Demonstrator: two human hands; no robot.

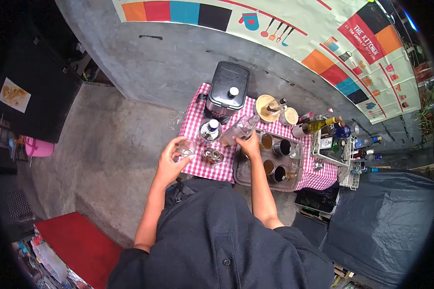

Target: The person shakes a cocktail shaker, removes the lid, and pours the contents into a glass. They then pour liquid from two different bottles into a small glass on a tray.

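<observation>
My left hand [170, 160] is closed around a small clear glass [185, 148] at the left edge of the checked cloth. Over the middle of the table, my right hand [249, 146] grips a clear glass bottle [235, 131], which leans with its neck to the upper right. Between my hands stand a clear bottle with a white cap [210, 129] and a small brown-tinted glass vessel [213, 155]. Just right of my right hand lies a tray [243, 174] bearing several cups with dark or amber contents, one of them a black-filled cup [281, 147].
A black lidded cooker [228, 86] stands at the table's back left. Round wooden lids [289, 116] and a corked bottle [275, 107] sit behind the tray. To the right, a white crate [329, 155] holds bottles, with a green wine bottle [316, 126] beside it. A grey wall [164, 62] rises behind.
</observation>
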